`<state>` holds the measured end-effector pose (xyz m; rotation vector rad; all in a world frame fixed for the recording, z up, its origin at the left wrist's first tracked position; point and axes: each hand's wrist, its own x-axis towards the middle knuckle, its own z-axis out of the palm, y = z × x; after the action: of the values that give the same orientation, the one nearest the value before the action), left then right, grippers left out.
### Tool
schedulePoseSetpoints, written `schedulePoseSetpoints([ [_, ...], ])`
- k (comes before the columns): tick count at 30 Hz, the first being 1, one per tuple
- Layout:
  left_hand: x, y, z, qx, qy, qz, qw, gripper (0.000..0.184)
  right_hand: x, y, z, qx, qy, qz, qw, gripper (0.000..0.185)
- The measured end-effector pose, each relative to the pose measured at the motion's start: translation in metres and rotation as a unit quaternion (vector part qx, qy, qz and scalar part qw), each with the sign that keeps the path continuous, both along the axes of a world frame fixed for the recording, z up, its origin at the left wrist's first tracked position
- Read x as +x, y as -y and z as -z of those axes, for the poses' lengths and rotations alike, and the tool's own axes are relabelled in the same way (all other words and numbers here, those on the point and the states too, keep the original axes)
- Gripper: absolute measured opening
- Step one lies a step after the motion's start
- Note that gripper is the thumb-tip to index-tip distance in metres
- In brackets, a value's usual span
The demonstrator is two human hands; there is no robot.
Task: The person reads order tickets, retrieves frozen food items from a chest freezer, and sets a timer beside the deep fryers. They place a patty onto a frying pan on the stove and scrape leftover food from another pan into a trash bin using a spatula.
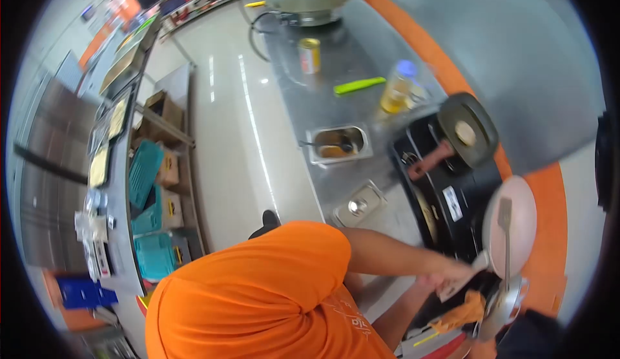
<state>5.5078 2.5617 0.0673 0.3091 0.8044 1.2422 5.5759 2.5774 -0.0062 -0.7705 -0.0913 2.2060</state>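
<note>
My left hand (456,273) reaches across to the pale handle of a pinkish-white frying pan (526,220) and appears closed round it. Blur smears the fingers. My right hand (427,286) is close to the same handle's end, partly covered by my left wrist, so its grip does not show. The pan is tilted, with its pale face turned toward me. In front of it a spatula (506,220) stands upright, its lower end at a metal pot (507,310). An orange cloth (464,314) lies near the pot, just below my hands.
On the black stove (420,139) is a dark square pan (475,129) with a round pale item (465,133). Along the counter are a lidded steel container (360,205), a container with a ladle (337,144), a blue-capped bottle (399,87), a green utensil (359,86) and a can (310,56).
</note>
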Motion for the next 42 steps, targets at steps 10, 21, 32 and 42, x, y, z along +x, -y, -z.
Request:
schedulePoseSetpoints([
  [10, -0.178, 0.39, -0.079, 0.102, -0.247, 0.11, 0.957, 0.041, -0.029, 0.022, -0.038, 0.269, 0.502, -0.069, 0.819, 0.036],
  [21, -0.23, 0.819, 0.049, -0.384, -0.515, -0.064, 0.763, 0.035, -0.025, 0.031, -0.035, 0.143, 0.245, 0.078, 0.956, 0.019],
  [32, -0.136, 1.092, 0.147, -0.653, -0.087, -0.053, 0.75, 0.028, -0.019, 0.036, -0.05, 0.435, 0.829, -0.022, 0.35, 0.031],
  [42, -0.163, 1.009, 0.122, -0.587, -0.095, -0.206, 0.777, 0.043, -0.048, 0.13, -0.038, 0.477, 0.843, -0.002, 0.247, 0.045],
])
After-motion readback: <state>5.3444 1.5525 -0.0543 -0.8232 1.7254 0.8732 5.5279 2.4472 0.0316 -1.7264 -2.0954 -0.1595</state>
